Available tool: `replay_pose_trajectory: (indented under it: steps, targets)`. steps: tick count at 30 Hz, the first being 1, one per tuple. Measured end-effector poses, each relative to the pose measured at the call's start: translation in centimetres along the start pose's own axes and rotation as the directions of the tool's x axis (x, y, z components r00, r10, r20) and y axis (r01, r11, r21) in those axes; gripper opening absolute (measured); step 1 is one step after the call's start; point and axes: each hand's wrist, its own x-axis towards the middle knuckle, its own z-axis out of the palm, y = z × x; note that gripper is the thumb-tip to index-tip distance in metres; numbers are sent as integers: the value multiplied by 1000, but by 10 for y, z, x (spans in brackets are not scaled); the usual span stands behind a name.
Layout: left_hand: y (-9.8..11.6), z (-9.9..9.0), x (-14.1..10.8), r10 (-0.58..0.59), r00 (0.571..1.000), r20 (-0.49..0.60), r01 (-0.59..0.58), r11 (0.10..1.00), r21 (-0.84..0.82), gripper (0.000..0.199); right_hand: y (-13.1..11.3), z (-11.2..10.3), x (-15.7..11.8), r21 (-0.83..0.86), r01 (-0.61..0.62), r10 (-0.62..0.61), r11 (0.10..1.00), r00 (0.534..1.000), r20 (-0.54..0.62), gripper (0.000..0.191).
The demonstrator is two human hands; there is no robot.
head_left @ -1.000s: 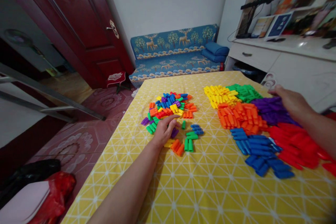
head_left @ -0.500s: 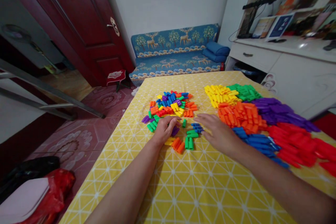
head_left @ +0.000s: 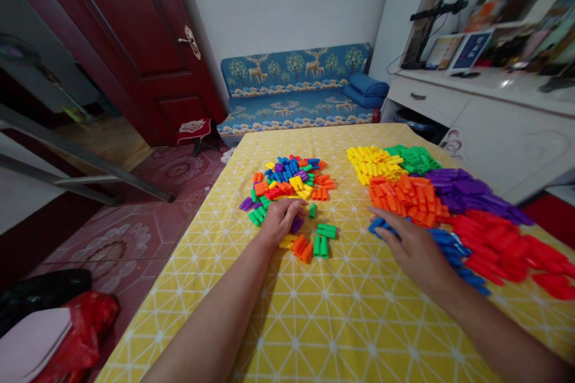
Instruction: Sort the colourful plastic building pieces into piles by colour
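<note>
Left hand [head_left: 282,221]: one, yours, left of centre in the frame. Fingers bent and close together, back of the hand upward, beside the near edge of the mixed heap [head_left: 283,176]. Purple pieces [head_left: 297,224] show just beside your thumb; whether you grip anything, cannot tell, the palm being hidden.

Right hand [head_left: 415,251]: one, yours, right of centre. Thumb and fingers moderately parted, knuckles up, over a few blue pieces [head_left: 378,225] that lie between them; pinched or merely covered, cannot tell.

Left forearm [head_left: 215,317]: rises from the bottom edge, slanting up and right, wrist low over the bench [head_left: 354,323].

Right forearm [head_left: 494,326]: comes in from the lower right corner, slanting up and left, partly screening the blue pile [head_left: 449,244].

Loose pieces, centre of frame: orange [head_left: 302,248], a green pair [head_left: 321,246], all near your left hand.

Single-colour piles, right half of frame: yellow pile [head_left: 375,163] and green pile [head_left: 414,159] at the back; orange pile [head_left: 408,198] and purple pile [head_left: 469,191] in the middle; red pile [head_left: 498,243] towards the right edge.
</note>
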Motion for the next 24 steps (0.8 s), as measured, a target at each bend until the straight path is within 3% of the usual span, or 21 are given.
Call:
replay_pose_trajectory:
  steps: [2, 5, 8, 10, 14, 17, 20, 22, 24]
  targets:
    - [0, 0, 0, 3, 1000, 5, -3, 1000, -1, 50, 17, -22, -4, -9, -151, 148, 989, 982, -119, 36]
    - [-1, -1, 0, -6, 1000, 5, 6, 1000, 24, 49, 40, -43, -9, 96, -333, 346, 938, 914, -209, 35]
    - [-1, -2, 0, -13, 1000, 4, 12, 999, 43, 49, 57, -48, -13, 192, -401, 438, 896, 866, -239, 28]
    - [-1, -2, 0, -10, 1000, -1, 10, 999, 41, 49, 62, -48, -14, 113, -325, 344, 939, 891, -298, 21]
    - [0, -2, 0, -4, 1000, 4, 4, 999, 34, 47, 44, -43, -10, -211, -54, -31, 976, 924, -380, 18]
    - [1, -1, -1, 26, 1000, -9, -26, 999, 35, 44, 9, -23, -1, -220, 120, -186, 968, 932, -312, 19]
    - [3, -3, -3, 129, 974, -184, -105, 985, 136, 41, -27, 17, 11, -116, 225, -238, 967, 965, -112, 30]
    - [3, -8, -4, 200, 896, -397, -101, 961, 257, 41, -44, 50, 20, -88, 195, -194, 977, 981, 27, 48]
    - [0, -17, -3, 213, 773, -598, 21, 933, 360, 36, -53, 80, 27, -112, 108, -96, 988, 989, 110, 64]
